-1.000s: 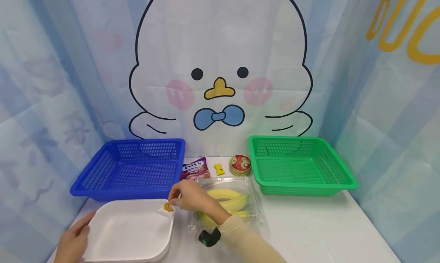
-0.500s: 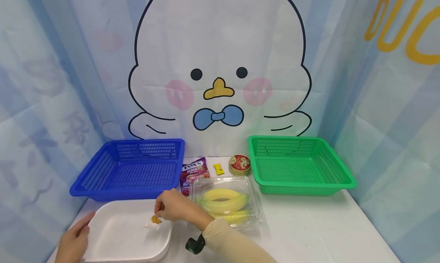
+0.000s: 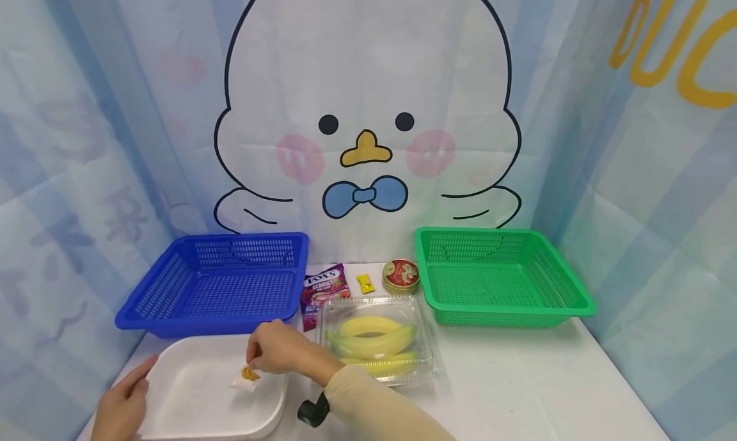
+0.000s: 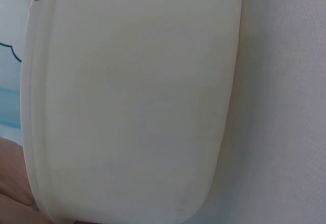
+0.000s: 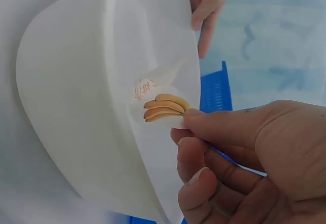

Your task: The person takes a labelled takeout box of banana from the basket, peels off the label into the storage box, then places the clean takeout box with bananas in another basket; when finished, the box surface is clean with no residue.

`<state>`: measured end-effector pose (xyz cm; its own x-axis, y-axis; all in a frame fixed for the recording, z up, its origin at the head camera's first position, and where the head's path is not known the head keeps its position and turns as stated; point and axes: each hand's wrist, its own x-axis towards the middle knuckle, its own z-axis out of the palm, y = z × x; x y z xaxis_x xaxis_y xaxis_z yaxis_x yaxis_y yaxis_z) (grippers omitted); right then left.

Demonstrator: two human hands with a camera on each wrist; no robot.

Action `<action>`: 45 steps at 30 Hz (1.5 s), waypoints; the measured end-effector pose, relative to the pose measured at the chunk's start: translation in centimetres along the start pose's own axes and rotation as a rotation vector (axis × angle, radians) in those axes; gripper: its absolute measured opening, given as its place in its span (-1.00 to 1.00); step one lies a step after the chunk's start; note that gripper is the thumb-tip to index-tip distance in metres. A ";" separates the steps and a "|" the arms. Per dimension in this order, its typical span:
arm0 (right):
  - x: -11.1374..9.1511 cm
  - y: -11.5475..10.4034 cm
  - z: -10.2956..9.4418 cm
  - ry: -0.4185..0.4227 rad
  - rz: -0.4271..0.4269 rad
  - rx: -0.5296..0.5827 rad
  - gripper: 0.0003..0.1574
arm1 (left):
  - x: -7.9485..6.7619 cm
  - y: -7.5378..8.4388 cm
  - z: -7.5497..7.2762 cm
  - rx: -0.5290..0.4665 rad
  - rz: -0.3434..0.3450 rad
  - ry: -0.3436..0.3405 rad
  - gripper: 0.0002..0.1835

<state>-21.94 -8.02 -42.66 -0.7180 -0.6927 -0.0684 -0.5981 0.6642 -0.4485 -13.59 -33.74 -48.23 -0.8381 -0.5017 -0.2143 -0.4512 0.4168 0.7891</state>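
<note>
Head view: right hand pinches a small banana-print packet by its edge, low over the white tray; judged step: setting it down; next calls for parting the fingertips; left hand rests against the tray's rim, fingers fairly straight; packet flat, clear-edged, printed with orange-yellow bananas.

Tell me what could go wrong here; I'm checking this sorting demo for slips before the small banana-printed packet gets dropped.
The right hand pinches the banana-printed packet by one edge only, so that thin grip might slip early. The packet hangs near the white tray's right rim and could land outside. The left hand merely rests on the tray's edge, so a bump may slide it.
</note>
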 end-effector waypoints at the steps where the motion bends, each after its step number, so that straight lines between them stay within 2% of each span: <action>1: 0.1 -0.1 0.0 -0.002 -0.004 -0.013 -0.93 | 0.1 0.0 0.0 -0.003 -0.006 0.001 -0.45; 9: 1.0 -0.7 0.3 -0.034 -0.015 -0.054 -0.93 | 0.6 -0.4 0.0 -0.005 -0.032 -0.006 -0.45; 18: 1.2 0.0 0.8 -0.050 -0.016 -0.084 -0.93 | 0.5 -0.4 0.1 -0.004 -0.036 -0.016 -0.44; 28: 1.2 0.1 1.1 -0.081 0.008 -0.024 -0.86 | 0.5 -0.3 0.1 0.000 -0.046 -0.023 -0.44; 35: 0.2 0.3 -0.2 -0.043 -0.017 0.010 -0.94 | 0.1 0.0 0.0 0.021 -0.016 -0.015 -0.45; 40: -1.4 1.0 -2.0 -0.008 -0.057 0.056 -0.94 | 0.0 0.1 0.1 0.053 0.005 0.000 -0.44; 45: -3.2 2.5 -3.8 0.016 -0.061 0.145 -0.91 | 0.1 0.0 -0.2 0.070 0.016 0.012 -0.44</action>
<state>-22.52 -3.06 -40.22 -0.6883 -0.7250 -0.0239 -0.5837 0.5731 -0.5752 -13.63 -33.99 -48.16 -0.8418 -0.5033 -0.1949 -0.4584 0.4762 0.7504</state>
